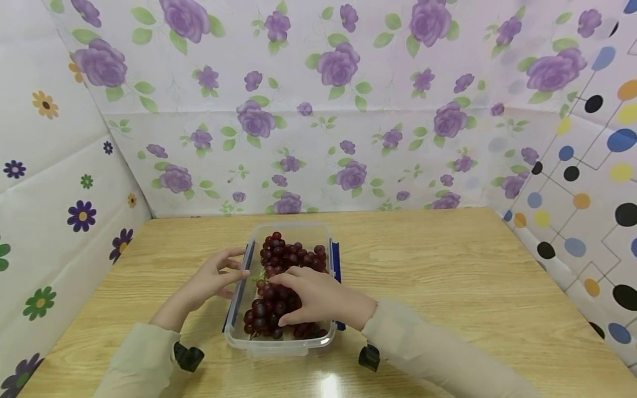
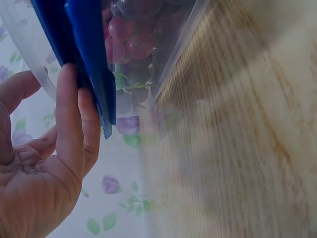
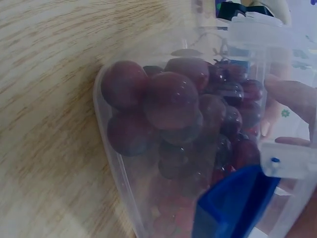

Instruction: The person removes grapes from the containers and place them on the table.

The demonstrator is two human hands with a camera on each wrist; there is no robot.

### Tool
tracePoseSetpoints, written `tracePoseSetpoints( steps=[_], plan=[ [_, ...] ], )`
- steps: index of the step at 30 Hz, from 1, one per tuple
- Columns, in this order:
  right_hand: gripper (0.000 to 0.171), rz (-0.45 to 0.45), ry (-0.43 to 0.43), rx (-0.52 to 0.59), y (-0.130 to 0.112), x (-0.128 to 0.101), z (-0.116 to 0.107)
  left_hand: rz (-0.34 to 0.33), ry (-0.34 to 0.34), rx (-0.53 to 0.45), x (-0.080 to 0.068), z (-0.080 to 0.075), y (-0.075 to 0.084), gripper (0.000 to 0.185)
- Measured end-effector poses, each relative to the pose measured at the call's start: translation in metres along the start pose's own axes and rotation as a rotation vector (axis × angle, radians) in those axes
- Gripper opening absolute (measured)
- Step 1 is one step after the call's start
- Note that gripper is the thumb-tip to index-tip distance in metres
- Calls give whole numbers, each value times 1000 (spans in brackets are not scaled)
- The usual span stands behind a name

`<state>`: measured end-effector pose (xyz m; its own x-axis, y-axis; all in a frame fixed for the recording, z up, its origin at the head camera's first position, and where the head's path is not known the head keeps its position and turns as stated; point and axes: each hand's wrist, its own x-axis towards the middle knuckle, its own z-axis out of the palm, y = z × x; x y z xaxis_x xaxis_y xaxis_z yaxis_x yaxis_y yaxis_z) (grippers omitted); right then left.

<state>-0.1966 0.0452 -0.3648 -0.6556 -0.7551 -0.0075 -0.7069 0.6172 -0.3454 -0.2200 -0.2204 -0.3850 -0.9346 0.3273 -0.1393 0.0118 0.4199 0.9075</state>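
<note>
A clear box (image 1: 278, 345) is sitting at the near middle of the wooden surface (image 1: 448, 276). Dark red grapes (image 1: 291, 257) are being gripped inside it by the right hand (image 1: 318, 301), fingers curled over the bunch. The box's left blue clip (image 1: 238, 293) is being touched by the left hand (image 1: 211, 282), fingers fairly straight.

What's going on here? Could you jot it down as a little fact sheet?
Container: clear plastic box with blue side clasps, on a wooden table
Contents: bunch of dark red grapes
Left hand: straight fingers touch the left blue clasp
Right hand: fingers curled over the grapes inside the box
Surroundings: flowered and dotted screens
</note>
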Motion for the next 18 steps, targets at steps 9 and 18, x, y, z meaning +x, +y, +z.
tracePoseSetpoints(
  steps=[9,18],
  plan=[
    [72,8,-46,-10,0,6,9,-7,4,-10,0,1,-1,67],
    [72,-1,-52,-19,-1,11,9,-11,3,-42,-1,0,-3,67]
  ],
)
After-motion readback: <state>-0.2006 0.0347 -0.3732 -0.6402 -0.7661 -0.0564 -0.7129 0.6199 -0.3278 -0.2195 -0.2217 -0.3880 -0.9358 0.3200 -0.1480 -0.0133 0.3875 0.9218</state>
